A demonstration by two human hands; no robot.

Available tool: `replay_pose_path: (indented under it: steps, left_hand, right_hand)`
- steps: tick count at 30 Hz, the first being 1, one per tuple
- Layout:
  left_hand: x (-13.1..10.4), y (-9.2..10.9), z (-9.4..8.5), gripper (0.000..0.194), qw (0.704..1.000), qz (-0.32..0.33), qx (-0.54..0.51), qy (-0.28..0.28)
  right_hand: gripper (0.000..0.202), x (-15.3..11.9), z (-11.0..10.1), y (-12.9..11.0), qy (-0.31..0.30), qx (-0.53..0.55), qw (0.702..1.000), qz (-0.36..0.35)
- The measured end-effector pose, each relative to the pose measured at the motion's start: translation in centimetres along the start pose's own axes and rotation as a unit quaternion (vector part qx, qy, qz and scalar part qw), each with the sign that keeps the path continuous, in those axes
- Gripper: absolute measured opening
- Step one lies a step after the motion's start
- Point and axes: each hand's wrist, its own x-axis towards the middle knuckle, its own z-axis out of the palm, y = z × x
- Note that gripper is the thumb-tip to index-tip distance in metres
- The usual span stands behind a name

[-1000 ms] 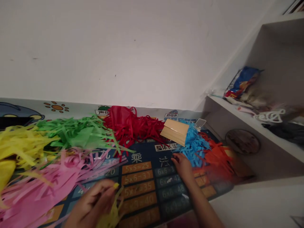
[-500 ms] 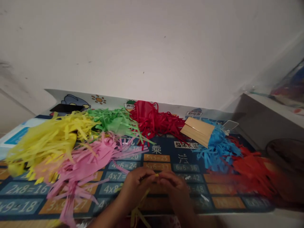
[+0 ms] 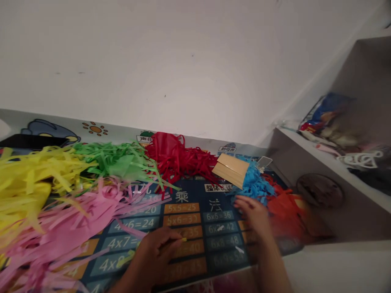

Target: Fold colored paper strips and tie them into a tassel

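My left hand (image 3: pixel 161 248) is closed in a pinch low in the middle of the view. The end of a yellow paper strip (image 3: pixel 184 239) pokes out past its fingertips. To the right, my right hand (image 3: pixel 252 211) is stretched forward with its fingers slightly bent and apart, and nothing visible in them. Just beyond its fingertips lie a brown paper packet (image 3: pixel 231 170) and blue shredded paper tassels (image 3: pixel 259 189); I cannot tell whether they touch. Left of my left hand spread pink paper tassels (image 3: pixel 88 217).
Yellow (image 3: pixel 27 187), green (image 3: pixel 119 162) and red tassels (image 3: pixel 183 156) line the back of the printed multiplication mat (image 3: pixel 181 209). Orange-red tassels (image 3: pixel 287 209) lie at right, beside a grey shelf unit (image 3: pixel 293 162). A dark phone-like slab (image 3: pixel 33 141) rests at back left.
My hands have come apart. The right one has moved right and forward toward the packet, while the left keeps the yellow strip. The view has turned to the right.
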Motion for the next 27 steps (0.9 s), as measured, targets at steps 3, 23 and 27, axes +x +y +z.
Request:
replay_pose_path:
  steps: [3, 23, 27]
  left_hand:
    - [0.0, 0.1, 0.4, 0.018, 1.0, 0.015, 0.012, -0.007]
    - [0.0, 0.9, -0.1, 0.016, 0.999, -0.026, -0.006, 0.042]
    - [-0.4, 0.7, -0.5, 0.016, 0.999, -0.024, -0.003, 0.039]
  right_hand:
    - [0.016, 3.1, 2.5, 1.2, -0.017, -0.089, 0.996, -0.005]
    - [0.005, -10.6, 10.4, -8.5, -0.204, 0.275, 0.938, 0.058]
    - [0.004, -10.8, 11.4, -8.4, -0.169, 0.289, 0.935, 0.112]
